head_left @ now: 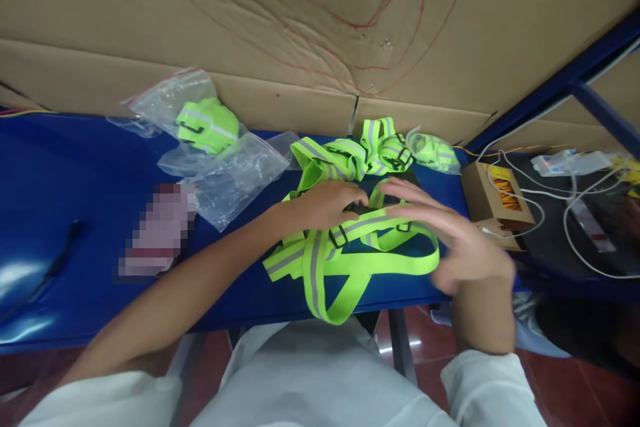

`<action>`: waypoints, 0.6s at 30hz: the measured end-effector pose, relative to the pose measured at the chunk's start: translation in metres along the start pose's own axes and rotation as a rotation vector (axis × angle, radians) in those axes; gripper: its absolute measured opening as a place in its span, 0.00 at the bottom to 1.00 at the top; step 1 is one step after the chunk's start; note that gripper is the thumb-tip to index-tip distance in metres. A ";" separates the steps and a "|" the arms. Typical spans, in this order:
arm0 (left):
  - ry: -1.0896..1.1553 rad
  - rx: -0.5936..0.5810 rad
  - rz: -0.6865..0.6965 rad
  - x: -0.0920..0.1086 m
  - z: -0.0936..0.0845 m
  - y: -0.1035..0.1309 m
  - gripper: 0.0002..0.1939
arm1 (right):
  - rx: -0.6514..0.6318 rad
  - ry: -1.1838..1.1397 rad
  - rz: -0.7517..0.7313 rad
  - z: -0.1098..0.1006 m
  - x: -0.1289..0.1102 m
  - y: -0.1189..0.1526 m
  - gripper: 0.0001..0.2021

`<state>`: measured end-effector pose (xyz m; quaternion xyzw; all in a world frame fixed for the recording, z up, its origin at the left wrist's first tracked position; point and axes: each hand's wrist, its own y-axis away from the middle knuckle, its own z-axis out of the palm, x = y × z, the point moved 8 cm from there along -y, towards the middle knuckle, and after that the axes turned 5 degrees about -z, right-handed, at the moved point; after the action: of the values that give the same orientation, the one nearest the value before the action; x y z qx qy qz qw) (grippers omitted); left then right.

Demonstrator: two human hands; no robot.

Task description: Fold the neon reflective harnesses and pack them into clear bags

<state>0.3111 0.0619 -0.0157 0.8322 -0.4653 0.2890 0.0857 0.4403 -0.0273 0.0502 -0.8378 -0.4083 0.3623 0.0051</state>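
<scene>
A tangle of neon-green straps point(315, 267) with grey reflective stripes and black buckles lies at the front of the blue table. My left hand point(333, 205) is closed at the upper part of the straps, its fingers curled round a black piece on them. On the right, my right hand point(450, 233) is slightly blurred, with its fingers stretched out over the strap loop and the thumb apart. Behind both hands sit more bunched green straps point(345, 157), some rolled up.
Clear plastic bags point(235, 180), one with a folded green strap point(213, 125), lie at the back left. A bagged roll point(435, 152), a cardboard box point(493, 197) and white cables are at the right. A blurred pink object point(160, 230) lies left.
</scene>
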 end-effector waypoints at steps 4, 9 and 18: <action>0.113 0.137 0.036 0.006 -0.058 0.000 0.10 | 0.173 0.357 0.194 0.022 0.028 -0.041 0.32; 0.167 0.433 -0.080 0.000 -0.126 0.023 0.10 | 0.255 0.420 0.219 -0.002 0.035 -0.092 0.27; -0.395 0.405 -0.089 0.014 -0.151 0.052 0.18 | 0.136 0.207 0.166 -0.022 0.004 -0.152 0.15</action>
<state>0.2138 0.0851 0.1089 0.8923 -0.3686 0.2042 -0.1621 0.3522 0.0836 0.1102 -0.8994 -0.3093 0.2999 0.0740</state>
